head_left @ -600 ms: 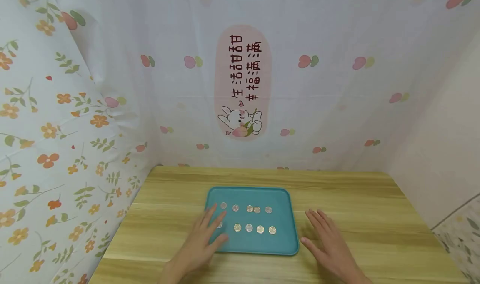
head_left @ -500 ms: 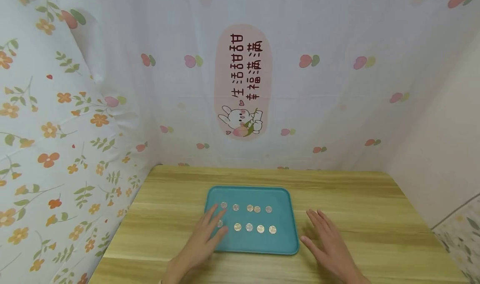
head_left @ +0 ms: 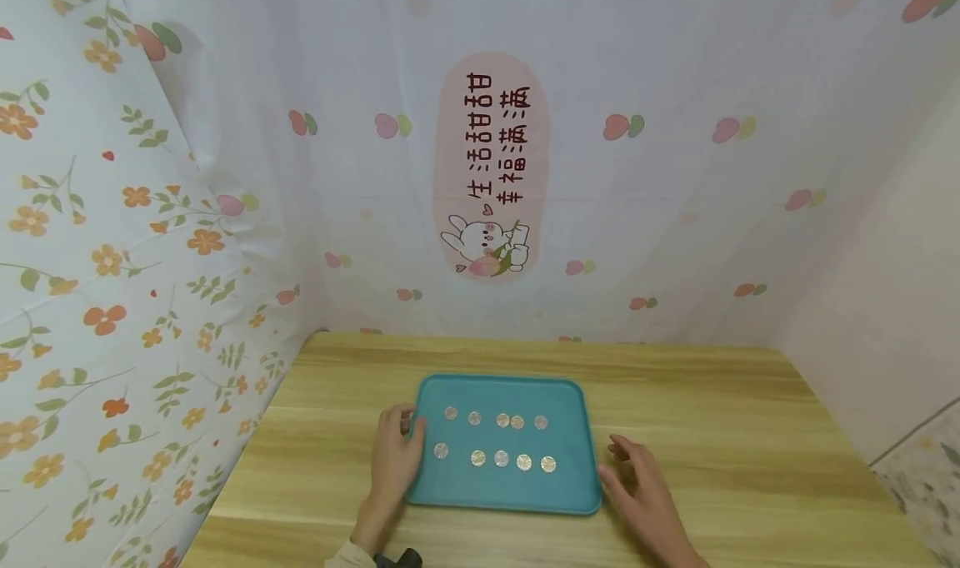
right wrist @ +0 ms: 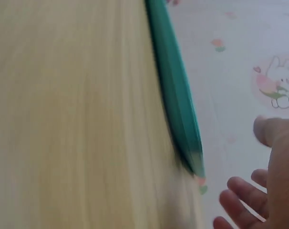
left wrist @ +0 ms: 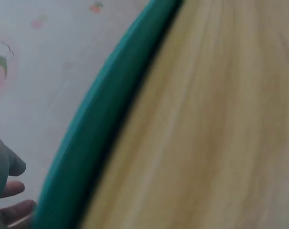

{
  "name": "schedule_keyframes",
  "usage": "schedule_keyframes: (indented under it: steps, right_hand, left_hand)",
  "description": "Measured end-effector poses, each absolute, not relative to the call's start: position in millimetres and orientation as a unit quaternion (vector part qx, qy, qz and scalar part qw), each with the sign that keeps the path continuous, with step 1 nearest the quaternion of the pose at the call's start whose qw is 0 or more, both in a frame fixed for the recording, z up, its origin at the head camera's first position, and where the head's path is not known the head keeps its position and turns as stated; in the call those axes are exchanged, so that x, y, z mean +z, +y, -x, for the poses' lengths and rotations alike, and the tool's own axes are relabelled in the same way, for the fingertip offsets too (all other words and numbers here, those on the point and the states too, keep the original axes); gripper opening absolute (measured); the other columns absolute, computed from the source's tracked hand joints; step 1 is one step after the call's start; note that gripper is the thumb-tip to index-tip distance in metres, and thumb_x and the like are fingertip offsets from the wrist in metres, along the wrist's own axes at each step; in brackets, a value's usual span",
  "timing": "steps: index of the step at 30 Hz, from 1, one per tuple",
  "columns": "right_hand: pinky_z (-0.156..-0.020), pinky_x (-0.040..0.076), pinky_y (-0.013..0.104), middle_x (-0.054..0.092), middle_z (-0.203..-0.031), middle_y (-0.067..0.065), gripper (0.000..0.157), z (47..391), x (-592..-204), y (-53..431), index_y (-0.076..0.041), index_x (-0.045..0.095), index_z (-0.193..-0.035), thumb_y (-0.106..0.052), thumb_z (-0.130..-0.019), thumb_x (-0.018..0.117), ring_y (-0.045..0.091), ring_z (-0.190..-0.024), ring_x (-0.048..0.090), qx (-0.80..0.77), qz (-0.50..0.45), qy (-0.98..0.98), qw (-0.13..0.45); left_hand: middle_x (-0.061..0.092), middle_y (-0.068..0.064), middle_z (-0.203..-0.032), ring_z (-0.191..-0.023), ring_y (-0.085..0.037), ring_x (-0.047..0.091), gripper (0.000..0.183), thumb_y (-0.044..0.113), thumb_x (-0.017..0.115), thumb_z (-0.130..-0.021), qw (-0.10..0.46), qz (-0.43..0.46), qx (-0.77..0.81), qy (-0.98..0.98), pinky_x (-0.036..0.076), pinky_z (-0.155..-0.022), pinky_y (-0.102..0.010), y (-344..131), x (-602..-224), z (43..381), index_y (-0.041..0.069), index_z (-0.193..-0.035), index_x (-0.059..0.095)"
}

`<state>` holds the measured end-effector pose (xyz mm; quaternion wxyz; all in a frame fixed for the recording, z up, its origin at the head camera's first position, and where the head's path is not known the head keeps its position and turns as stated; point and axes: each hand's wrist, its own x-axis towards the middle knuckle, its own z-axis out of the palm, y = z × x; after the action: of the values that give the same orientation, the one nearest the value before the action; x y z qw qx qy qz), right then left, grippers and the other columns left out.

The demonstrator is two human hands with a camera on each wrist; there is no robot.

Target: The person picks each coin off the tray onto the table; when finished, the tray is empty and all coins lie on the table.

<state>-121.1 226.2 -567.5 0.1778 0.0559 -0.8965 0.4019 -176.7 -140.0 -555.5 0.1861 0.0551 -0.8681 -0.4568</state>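
Observation:
A teal rectangular tray (head_left: 502, 497) lies on the table, bearing two rows of round coins (head_left: 477, 458), some silvery and some gold-toned. At its left edge is my left hand (head_left: 396, 460), thumb by the rim and fingers bent loosely just outside it. My right hand (head_left: 641, 493) is beside the right edge, its thumb close to the rim and its fingers slightly bent. In the left wrist view the tray's side (left wrist: 106, 105) runs past the fingertips. The right wrist view has the tray's side (right wrist: 175, 86) left of the spread thumb and fingers.
The wood-grain table (head_left: 712, 410) extends around the tray. Behind it hangs a white curtain (head_left: 637, 218) with a pink rabbit print, and a floral curtain (head_left: 150, 335) borders the left side. A dark device (head_left: 408, 558) shows by the left wrist.
My left hand has moved left, from over the tray's left part to its outer edge, uncovering the left coins. My right hand has dropped slightly, its fingers bending more. The head view has shifted a little.

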Motion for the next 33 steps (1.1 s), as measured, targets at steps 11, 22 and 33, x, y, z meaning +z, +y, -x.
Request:
schedule_keyframes:
  steps: [11, 22, 33]
  right_hand:
    - [-0.079, 0.043, 0.010, 0.067, -0.100, 0.003, 0.026, 129.2, -585.0, 218.0, -0.004, 0.068, -0.109, -0.002, -0.084, 0.076, 0.001, -0.089, 0.056, 0.482, -0.009, -0.845, 0.231]
    - [-0.084, 0.036, 0.012, 0.069, -0.091, 0.000, 0.027, 136.3, -582.9, 211.3, -0.006, 0.073, -0.094, 0.005, -0.071, 0.082, 0.003, -0.092, 0.051, 0.421, -0.103, -0.855, 0.285]
    - [-0.081, 0.033, 0.031, 0.070, -0.087, 0.000, 0.027, 142.8, -581.7, 188.3, -0.010, 0.074, -0.087, -0.003, -0.064, 0.087, 0.018, -0.087, 0.056, 0.353, -0.146, -0.863, 0.331]
  left_hand:
    - [0.064, -0.013, -0.104, -0.090, -0.020, 0.061, 0.030, 0.005, 0.059, -0.096, 0.196, -0.053, -0.458, -0.865, 0.051, -0.077, -0.031, -149.2, -577.2, 181.4, -0.003, -0.124, 0.064]
    - [0.064, -0.015, -0.102, -0.088, -0.022, 0.061, 0.031, 0.000, 0.060, -0.092, 0.213, -0.033, -0.442, -0.871, 0.052, -0.078, -0.037, -147.2, -575.4, 189.0, -0.005, -0.122, 0.064]
    - [0.064, -0.015, -0.108, -0.093, -0.023, 0.062, 0.036, 0.006, 0.062, -0.094, 0.177, -0.049, -0.455, -0.872, 0.051, -0.080, -0.036, -147.3, -573.9, 189.8, -0.003, -0.128, 0.061]
